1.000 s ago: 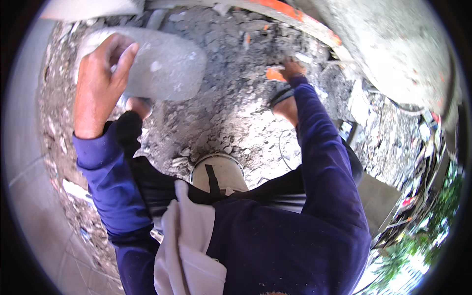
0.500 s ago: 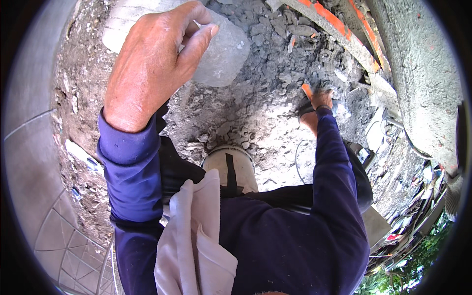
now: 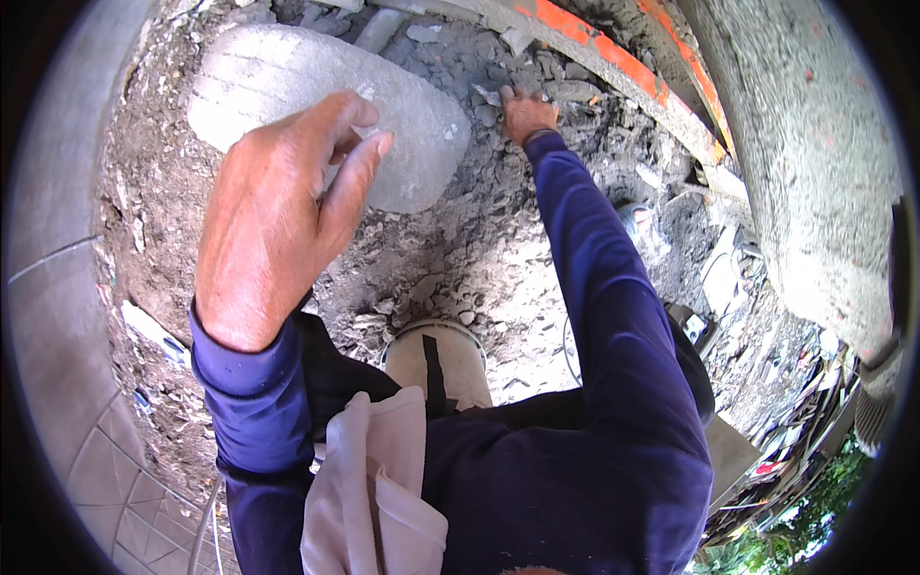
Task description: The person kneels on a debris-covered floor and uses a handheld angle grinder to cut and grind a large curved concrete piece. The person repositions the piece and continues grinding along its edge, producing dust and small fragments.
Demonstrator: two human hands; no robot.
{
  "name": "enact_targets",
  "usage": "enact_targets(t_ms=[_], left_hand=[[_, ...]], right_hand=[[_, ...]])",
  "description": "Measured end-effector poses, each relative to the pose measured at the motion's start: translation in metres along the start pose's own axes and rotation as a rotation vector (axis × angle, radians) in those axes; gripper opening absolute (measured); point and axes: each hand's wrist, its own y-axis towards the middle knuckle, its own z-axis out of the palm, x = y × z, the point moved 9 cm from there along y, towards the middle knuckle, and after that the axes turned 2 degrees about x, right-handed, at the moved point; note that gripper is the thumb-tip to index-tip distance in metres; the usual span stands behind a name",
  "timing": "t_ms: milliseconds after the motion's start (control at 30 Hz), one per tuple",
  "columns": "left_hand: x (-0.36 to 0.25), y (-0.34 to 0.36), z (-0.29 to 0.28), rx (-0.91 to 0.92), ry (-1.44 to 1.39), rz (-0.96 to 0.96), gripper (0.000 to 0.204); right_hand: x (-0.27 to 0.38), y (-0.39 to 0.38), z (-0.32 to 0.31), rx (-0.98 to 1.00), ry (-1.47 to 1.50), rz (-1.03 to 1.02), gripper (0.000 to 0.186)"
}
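Observation:
My left hand (image 3: 278, 211) is raised in front of me, with curved fingers and the thumb held a little apart. Nothing shows between them. Beyond it lies a large pale stone-like block (image 3: 412, 125) with rounded edges and grooves on its left part. My right hand (image 3: 528, 117) reaches far down to the ground, just right of the block. Its fingertips touch loose grey rubble (image 3: 575, 91) beside a light flat chip (image 3: 487, 95). Their undersides are hidden, and I see no piece gripped.
A whitish bucket-like container (image 3: 458, 359) with a black strip stands between my legs. A curved orange-marked edging (image 3: 604, 48) runs along the far right, beside a rough concrete wall (image 3: 805, 144). Grey paving (image 3: 57, 316) borders the left. A pale cloth (image 3: 369, 479) hangs over my front.
My right hand has moved from beside an orange shard at the right to the rubble farther off and left. My left hand appears lower in the view, still with curved fingers.

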Motion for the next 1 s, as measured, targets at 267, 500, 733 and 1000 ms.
enact_targets(t_ms=[267,500,733,1000], left_hand=[[-0.009,0.005,0.003,-0.009,0.091,0.038,0.018],[-0.012,0.0,0.007,0.021,0.083,0.051,0.02],[-0.006,-0.011,0.007,0.077,0.103,0.021,0.021],[0.005,-0.012,0.005,0.11,0.138,-0.049,0.023]], right_hand=[[-0.016,-0.012,0.074,0.171,0.294,0.116,0.035],[0.05,-0.164,0.138,0.067,-0.006,-0.217,0.041],[0.069,-0.22,0.117,0.939,0.39,-0.199,0.048],[0.005,0.045,-0.014,-0.018,0.089,0.026,0.032]])
